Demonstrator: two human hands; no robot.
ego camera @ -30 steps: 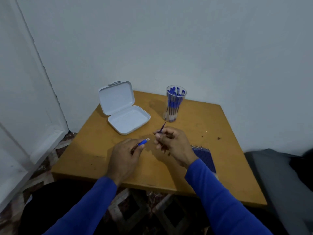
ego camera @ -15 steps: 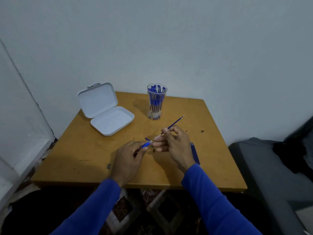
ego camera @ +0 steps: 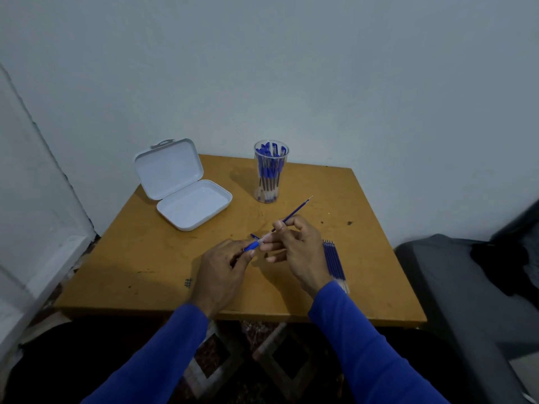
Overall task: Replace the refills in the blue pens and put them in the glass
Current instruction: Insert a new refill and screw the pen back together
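Note:
My left hand point(ego camera: 226, 265) grips a blue pen point(ego camera: 253, 245) above the middle of the wooden table point(ego camera: 122, 266); only the pen's blue end shows past my fingers. My right hand point(ego camera: 297, 246) pinches a thin blue refill point(ego camera: 294, 212) that slants up to the right, its lower end meeting the pen. A clear glass point(ego camera: 270, 172) holding several blue pens stands at the back of the table. A row of several blue refills point(ego camera: 334, 262) lies flat just right of my right wrist.
An open white plastic case point(ego camera: 186, 185) sits at the back left of the table, its lid raised. A grey cushioned seat point(ego camera: 466, 301) stands to the right of the table. A white wall is close behind, patterned floor below.
The refill in my right hand has come out longer and now slants up to the right. Both hands have drawn close together. The view has shifted right.

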